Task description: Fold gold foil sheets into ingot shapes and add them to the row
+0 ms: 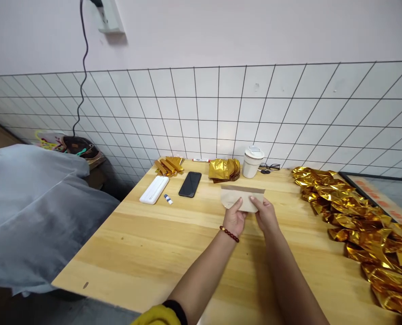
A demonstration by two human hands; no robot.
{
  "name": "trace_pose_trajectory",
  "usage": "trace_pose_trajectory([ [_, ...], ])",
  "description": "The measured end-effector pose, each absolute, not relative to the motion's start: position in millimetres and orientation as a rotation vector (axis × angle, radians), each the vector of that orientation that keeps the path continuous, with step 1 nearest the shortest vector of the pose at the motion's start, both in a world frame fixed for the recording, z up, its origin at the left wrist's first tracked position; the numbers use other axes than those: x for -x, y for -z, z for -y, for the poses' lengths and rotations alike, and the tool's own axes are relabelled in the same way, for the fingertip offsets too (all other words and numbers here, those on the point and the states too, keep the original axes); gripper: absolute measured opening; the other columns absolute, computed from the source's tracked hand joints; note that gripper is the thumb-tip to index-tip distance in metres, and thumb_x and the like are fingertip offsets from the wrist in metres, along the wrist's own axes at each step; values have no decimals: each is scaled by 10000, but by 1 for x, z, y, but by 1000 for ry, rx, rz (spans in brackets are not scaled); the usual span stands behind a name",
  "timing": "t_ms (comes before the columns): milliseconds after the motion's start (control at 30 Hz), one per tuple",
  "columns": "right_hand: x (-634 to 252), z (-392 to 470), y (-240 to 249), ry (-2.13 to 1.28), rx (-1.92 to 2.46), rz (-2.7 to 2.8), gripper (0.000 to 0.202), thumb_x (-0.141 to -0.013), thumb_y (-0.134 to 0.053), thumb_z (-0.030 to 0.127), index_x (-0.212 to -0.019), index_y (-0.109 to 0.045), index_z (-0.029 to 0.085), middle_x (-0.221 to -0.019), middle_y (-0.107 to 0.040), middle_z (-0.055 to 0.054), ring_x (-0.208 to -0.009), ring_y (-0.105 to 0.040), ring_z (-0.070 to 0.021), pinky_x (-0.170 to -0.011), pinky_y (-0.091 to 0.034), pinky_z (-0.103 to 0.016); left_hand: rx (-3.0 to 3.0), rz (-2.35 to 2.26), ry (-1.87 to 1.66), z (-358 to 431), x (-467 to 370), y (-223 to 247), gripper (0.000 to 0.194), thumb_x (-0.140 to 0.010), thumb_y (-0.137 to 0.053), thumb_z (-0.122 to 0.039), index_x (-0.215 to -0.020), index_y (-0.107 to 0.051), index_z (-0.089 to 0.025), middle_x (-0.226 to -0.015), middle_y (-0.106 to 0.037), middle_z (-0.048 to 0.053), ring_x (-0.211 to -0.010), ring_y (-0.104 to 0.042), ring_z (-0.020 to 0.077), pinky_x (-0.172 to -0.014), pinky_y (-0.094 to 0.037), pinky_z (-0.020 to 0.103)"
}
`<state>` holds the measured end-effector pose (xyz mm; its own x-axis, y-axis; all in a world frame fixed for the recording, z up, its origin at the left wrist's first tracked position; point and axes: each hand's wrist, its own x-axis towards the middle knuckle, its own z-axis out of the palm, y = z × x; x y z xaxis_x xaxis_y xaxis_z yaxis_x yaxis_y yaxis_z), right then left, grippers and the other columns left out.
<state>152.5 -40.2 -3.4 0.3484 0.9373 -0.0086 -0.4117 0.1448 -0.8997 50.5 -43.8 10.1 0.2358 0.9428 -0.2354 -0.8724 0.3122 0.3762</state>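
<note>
A pale rectangular piece of paper or card (243, 198) with a brown strip along its far edge is held over the wooden table (147, 243). My left hand (235, 219), with a beaded bracelet at the wrist, pinches its near edge, thumb on top. Just to the right, my right hand (266, 214) grips the same piece, also thumb uppermost. Beyond it lie a bundle of folded gold foil (224, 170) and a white lidded cup (253, 161).
Crumpled gold foil pieces (366, 230) line the table's right side. A black phone (190, 184), white power bank (154, 190), small blue-and-white item (168, 199), gold strips (169, 166), red-and-white marker (201, 160) and glasses (269, 167) are towards the back.
</note>
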Motion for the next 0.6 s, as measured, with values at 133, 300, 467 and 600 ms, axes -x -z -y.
trace_pose_trajectory([
  [133, -140, 41, 23, -1065, 960, 681, 405, -617, -848, 413, -944, -733, 203, -951, -771, -58, -935, -705, -253, -907, -548, -424, -112, -535, -1315, 30, -50, -1, 223, -792, -688, -110, -1015, -675, -124, -1067, -722, 111, -983, -690, 186, -963, -517, 330],
  [300, -137, 41, 30, -1031, 1029, 695, 424, -566, -878, 391, -922, -742, 206, -954, -770, -48, -896, -701, -236, -908, -538, -416, -154, -512, -1288, 25, -45, 8, 246, -800, -691, -121, -1045, -673, -133, -1101, -714, 111, -1001, -687, 192, -979, -513, 354],
  [467, -141, 42, 36, -992, 1066, 655, 315, -584, -868, 386, -818, -760, 204, -832, -763, -22, -785, -682, -209, -808, -547, -378, -125, -525, -1244, 22, -36, 7, 183, -835, -665, -163, -1012, -671, -115, -1028, -728, 114, -1033, -679, 210, -1030, -477, 388],
  [600, -142, 42, 40, -958, 1093, 659, 268, -614, -844, 414, -768, -758, 213, -740, -736, -6, -734, -657, -199, -707, -533, -339, -76, -470, -1240, 16, -27, 5, 163, -898, -591, -208, -998, -672, -108, -1005, -731, 111, -1071, -665, 206, -1060, -454, 384],
])
